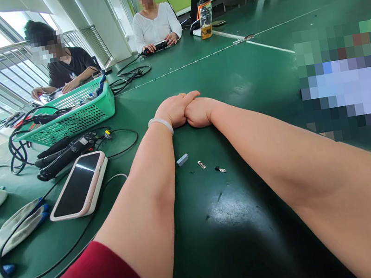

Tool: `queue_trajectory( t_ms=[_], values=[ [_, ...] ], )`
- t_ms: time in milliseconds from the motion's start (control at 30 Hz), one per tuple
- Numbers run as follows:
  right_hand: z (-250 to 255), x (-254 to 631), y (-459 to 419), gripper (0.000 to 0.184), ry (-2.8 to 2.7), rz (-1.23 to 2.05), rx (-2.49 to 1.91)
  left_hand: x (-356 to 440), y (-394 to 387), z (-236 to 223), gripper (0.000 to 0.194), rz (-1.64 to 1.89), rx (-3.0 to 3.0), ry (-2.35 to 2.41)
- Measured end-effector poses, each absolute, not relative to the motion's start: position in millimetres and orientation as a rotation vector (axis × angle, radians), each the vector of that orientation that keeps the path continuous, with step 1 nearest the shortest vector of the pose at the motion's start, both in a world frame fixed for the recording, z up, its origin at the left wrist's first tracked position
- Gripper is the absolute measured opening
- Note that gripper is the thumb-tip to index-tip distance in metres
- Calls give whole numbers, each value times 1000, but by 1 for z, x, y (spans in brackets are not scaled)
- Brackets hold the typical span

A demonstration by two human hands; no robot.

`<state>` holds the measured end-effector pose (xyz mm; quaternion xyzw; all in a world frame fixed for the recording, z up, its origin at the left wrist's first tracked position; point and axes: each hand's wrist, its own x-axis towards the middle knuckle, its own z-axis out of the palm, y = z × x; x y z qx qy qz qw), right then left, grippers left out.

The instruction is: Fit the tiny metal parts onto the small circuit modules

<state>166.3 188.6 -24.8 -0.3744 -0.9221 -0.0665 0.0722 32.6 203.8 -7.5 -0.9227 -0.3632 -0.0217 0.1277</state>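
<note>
My left hand (173, 111), with a pale bracelet at the wrist, meets my right hand (198, 112) on the green table (249, 185). The two are clasped together, and one finger stretches across the top. Most fingertips are hidden between them; no tool shows in either hand. Nearer to me, between my forearms, lie a small grey-blue rectangular block (182, 159), a short metal strip (201, 164) and a tiny metal piece with a black end (221, 169). None of these is touched.
To the left are a phone (78, 186), black handheld tools with cords (68, 153), a glove (13, 232) and a green basket (79, 116). A bottle (206, 18) stands farther back. Two people sit across the table; another is at the far right. A blurred patch covers the right side.
</note>
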Motion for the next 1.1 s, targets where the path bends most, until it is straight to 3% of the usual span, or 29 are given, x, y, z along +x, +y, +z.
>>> queue_trajectory(
  t_ms=[700,1100],
  values=[
    [-9,159,158,41,-2932,-674,-1088,23,165,8,66,57,-2442,-940],
    [25,157,117,40,-2872,-714,-1140,19,115,43,58,-52,-2375,-916]
  ],
)
